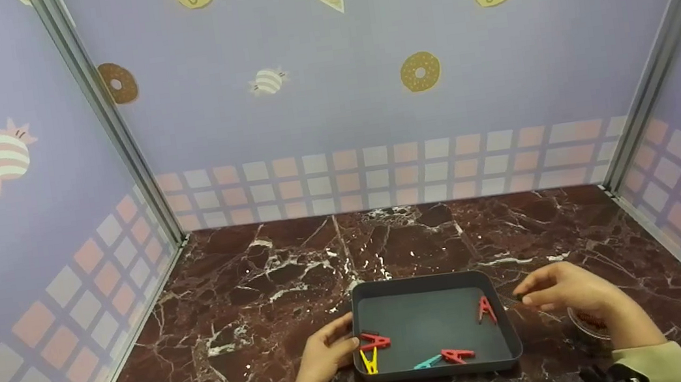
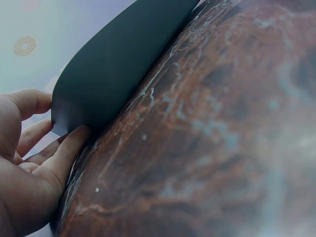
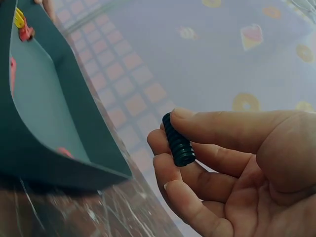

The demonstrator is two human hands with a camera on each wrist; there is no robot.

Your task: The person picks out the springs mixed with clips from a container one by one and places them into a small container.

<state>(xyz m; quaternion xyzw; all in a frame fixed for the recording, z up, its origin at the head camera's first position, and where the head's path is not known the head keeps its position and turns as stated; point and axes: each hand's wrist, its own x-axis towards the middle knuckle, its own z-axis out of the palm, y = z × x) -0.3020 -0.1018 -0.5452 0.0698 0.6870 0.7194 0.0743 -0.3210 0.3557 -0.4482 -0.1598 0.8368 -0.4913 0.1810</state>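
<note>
A dark grey rectangular tray point(image 1: 436, 370) stands on the marbled table. My left hand point(image 1: 326, 355) holds its left side, the thumb at the rim and the fingers point(image 2: 74, 143) against the outer wall. Several plastic clothespins lie inside: a red clothespin point(image 1: 375, 342) above a yellow clothespin point(image 1: 369, 362) at the left, a teal clothespin point(image 1: 429, 362) next to a red one at the front, and another red one at the right. Just right of the tray, my right hand point(image 1: 567, 289) pinches a small dark coil spring point(image 3: 178, 140) between thumb and fingers.
A round clear container point(image 1: 589, 324) with reddish-brown contents stands right of the tray, partly hidden under my right forearm. Patterned panels point(image 1: 369, 108) enclose the table point(image 1: 251, 308) at the back and both sides.
</note>
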